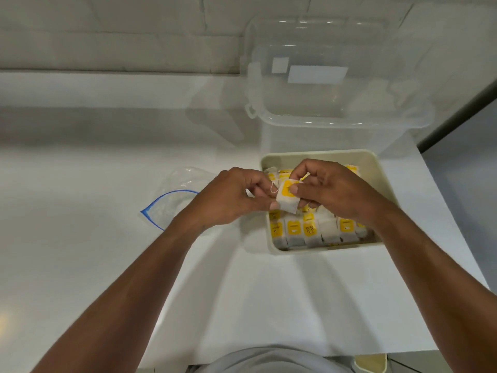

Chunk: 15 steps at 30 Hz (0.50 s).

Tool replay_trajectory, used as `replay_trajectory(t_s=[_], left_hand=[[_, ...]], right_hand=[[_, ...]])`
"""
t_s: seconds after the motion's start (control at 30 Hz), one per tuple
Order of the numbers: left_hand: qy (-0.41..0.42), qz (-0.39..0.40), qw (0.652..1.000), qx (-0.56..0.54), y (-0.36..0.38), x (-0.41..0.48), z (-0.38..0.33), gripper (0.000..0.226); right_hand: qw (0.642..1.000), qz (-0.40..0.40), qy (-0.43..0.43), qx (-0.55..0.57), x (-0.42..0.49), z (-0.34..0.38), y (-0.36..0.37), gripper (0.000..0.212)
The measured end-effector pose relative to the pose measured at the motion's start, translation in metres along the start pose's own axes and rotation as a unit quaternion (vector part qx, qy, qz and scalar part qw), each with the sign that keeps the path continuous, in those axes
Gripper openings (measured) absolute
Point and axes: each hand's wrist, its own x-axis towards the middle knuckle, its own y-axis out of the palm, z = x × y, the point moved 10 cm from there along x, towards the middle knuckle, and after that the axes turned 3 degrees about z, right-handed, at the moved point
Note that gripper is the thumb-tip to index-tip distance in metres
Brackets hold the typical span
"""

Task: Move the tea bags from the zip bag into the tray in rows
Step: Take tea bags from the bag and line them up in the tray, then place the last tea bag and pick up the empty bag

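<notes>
Hands meet above the tray (376, 163), and both are on one tea bag (288, 202). The left hand (236, 197) pinches its lower left corner between thumb and curled fingers. The right hand (330, 189) grips it from the other side, thumb pressed on the yellow tag (287, 187) and the other fingers folded behind, out of sight. A loop of white thread (273, 188) pokes out between the two hands. The bag is held in the air over the tray's left half, tilted, clear of the ones below.

Down in the tray, a near row of tea bags (312, 232) stands side by side against the front wall with yellow tags showing. The print on them is too small to read. The middle of the tray is lost under the hands, and only a few yellow corners peek out along the far side.

Left of the tray, the zip bag (172, 203) lies on the white countertop (242, 292), its blue-edged mouth gaping. The left wrist covers its right end, and it is hard to say whether anything is inside the crumpled plastic.

Behind the tray stands a clear plastic box (336, 84); its pale labels are blurred. At the bottom edge a pale rounded shape is cut off and cannot be made out.
</notes>
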Motion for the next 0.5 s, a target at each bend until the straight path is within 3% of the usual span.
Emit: replay_trajectory(t_s=[0.5], left_hand=[[0.003,-0.018,0.996,0.085,0.021,0.016,-0.019,0.014]], right_hand=[[0.991,0.098,0.051,-0.078,-0.005,-0.066,0.019,0.006]])
